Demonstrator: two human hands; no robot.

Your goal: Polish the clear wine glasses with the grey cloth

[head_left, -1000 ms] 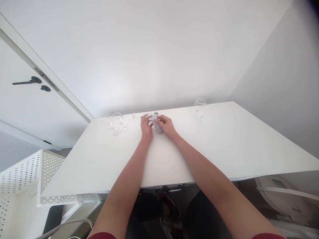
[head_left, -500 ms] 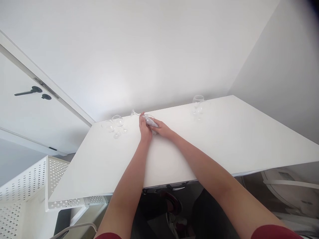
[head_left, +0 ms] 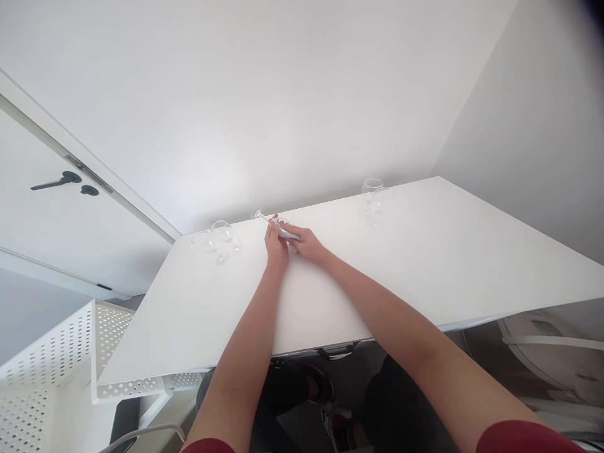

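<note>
My left hand [head_left: 276, 248] is closed round a clear wine glass [head_left: 262, 217], tilted so that its foot points to the back left. A light grey-white cloth [head_left: 287, 233] is pressed against the bowl under the fingers of my right hand [head_left: 307, 243]. Both hands meet over the far middle of the white table [head_left: 325, 302]. Fingers and cloth cover part of the bowl. To the left of my hands stand two wine glasses [head_left: 221, 231]. Further right, near the back edge, are two more stemmed glasses [head_left: 372, 187].
A white wall [head_left: 302, 94] rises behind the table. At the left are a door with a black handle [head_left: 56, 180] and a white perforated rack [head_left: 111, 324]. Under the right front edge is a pale chair-like object [head_left: 542, 352], partly hidden.
The wine glass has turned a little and its foot has shifted slightly right. The cloth and my right fingers have moved on the bowl. The view has tilted slightly.
</note>
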